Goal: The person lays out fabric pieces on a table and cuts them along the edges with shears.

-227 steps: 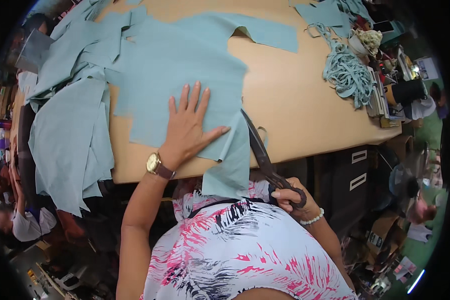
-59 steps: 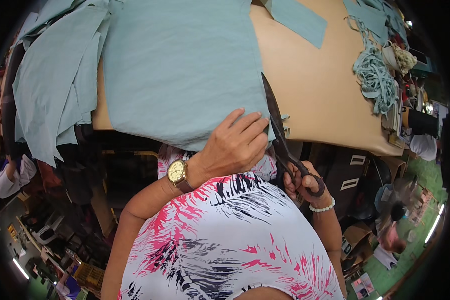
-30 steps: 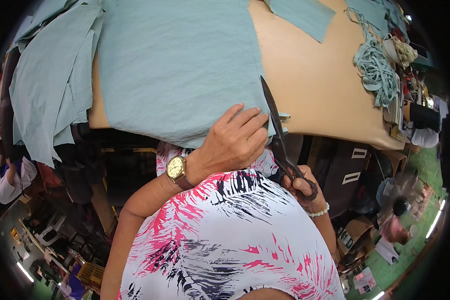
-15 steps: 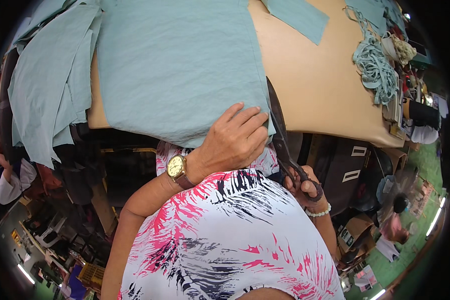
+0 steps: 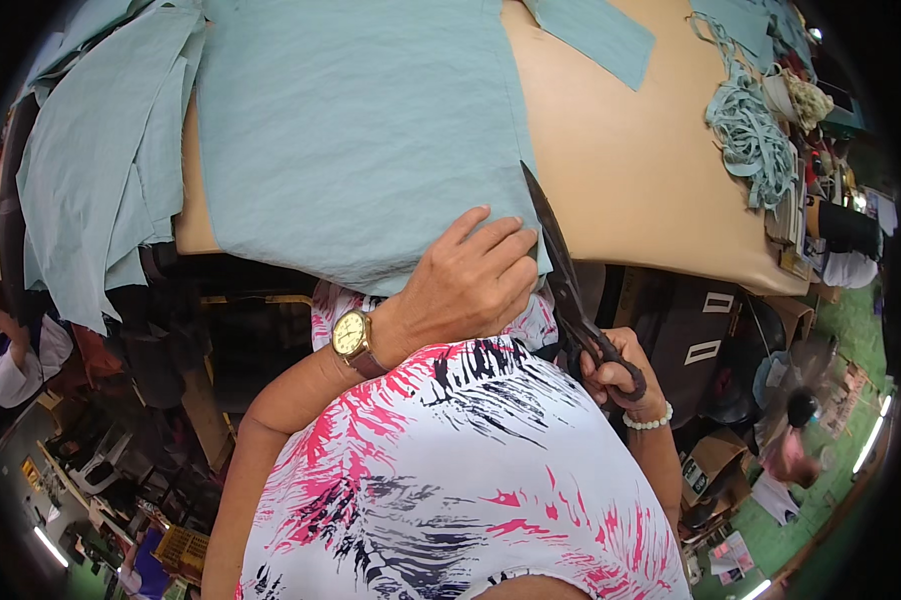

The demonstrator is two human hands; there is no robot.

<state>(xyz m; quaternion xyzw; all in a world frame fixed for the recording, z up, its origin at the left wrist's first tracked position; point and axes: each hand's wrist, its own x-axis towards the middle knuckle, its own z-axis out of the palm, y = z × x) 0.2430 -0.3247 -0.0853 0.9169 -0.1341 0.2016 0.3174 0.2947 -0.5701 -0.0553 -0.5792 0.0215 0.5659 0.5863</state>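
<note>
A large pale blue-green cloth [image 5: 361, 130] lies over the table and hangs past its near edge. Close to the cloth's near right corner, my left hand [image 5: 471, 275] grips it, fingers bent over the top and thumb hidden. My right hand [image 5: 621, 375] is closed round the handles of dark metal scissors [image 5: 561, 260]. Their blades point away from me along the cloth's right edge, with the tip over the cloth. How far the blades are apart I cannot tell.
More blue-green cloth pieces [image 5: 111, 160] drape off the table's left side. A cut strip [image 5: 601, 40] lies at the far right on the tan tabletop [image 5: 651, 170]. Beyond it sits a tangle of narrow cloth strips [image 5: 751, 135]. A dark case [image 5: 676, 335] stands below the table's right edge.
My right hand has moved slightly right and toward me with the scissors. Their tip has swung left, onto the cloth's edge. My left hand has barely moved.
</note>
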